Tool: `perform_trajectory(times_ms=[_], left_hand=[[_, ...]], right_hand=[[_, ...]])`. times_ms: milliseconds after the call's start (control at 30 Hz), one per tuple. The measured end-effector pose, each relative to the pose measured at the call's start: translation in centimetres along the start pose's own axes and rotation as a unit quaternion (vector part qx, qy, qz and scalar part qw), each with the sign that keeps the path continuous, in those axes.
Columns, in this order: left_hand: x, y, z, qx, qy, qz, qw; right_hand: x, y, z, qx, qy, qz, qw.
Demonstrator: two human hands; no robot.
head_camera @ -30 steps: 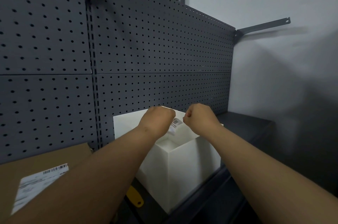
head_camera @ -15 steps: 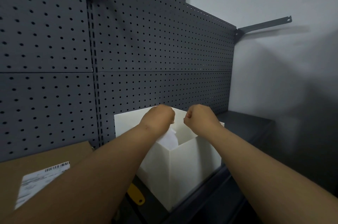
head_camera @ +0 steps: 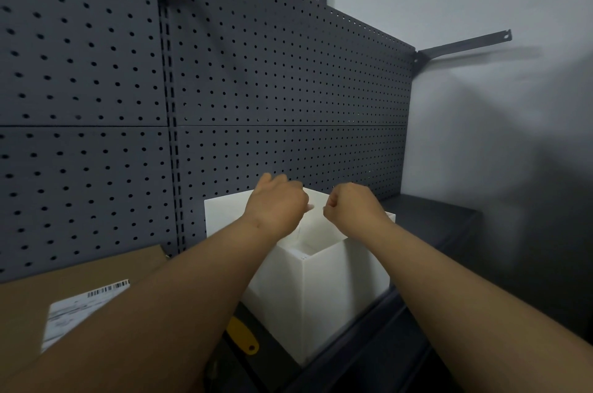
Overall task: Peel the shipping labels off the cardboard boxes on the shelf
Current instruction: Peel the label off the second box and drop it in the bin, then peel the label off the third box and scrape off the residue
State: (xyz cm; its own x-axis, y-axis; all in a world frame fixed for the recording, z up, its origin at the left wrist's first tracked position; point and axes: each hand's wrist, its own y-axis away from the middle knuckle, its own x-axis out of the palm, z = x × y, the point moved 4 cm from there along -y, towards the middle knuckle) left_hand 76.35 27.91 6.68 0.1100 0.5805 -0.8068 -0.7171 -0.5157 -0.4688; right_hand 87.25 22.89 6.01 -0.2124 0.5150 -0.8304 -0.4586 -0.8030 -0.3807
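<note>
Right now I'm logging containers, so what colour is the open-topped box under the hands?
The open-topped box is plain white; the head view shows it.

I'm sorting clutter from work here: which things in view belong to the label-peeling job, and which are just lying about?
Job: cardboard box; shipping label on it; left hand and right hand, over the white bin (probably for peeled labels).
Lying about: yellow tool beside the bin; pegboard; wall bracket.
</note>
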Motion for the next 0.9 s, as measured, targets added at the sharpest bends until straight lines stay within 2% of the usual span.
perform_trajectory(times_ms=[367, 700, 900], left_hand=[[-0.2, 0.2, 0.9, -0.035, 0.035, -0.019, 0.999], [0.8, 1.0, 2.4, -0.039, 0.0, 0.056, 0.998], [-0.4, 2.8, 3.9, -0.048, 0.032, 0.04, 0.998]], right_hand=[[0.1, 0.3, 0.7, 0.002, 0.005, -0.005, 1.0], [-0.1, 0.8, 2.3, -0.009, 0.015, 0.004, 1.0], [-0.6, 1.5, 3.9, -0.03, 0.023, 0.008, 0.999]])
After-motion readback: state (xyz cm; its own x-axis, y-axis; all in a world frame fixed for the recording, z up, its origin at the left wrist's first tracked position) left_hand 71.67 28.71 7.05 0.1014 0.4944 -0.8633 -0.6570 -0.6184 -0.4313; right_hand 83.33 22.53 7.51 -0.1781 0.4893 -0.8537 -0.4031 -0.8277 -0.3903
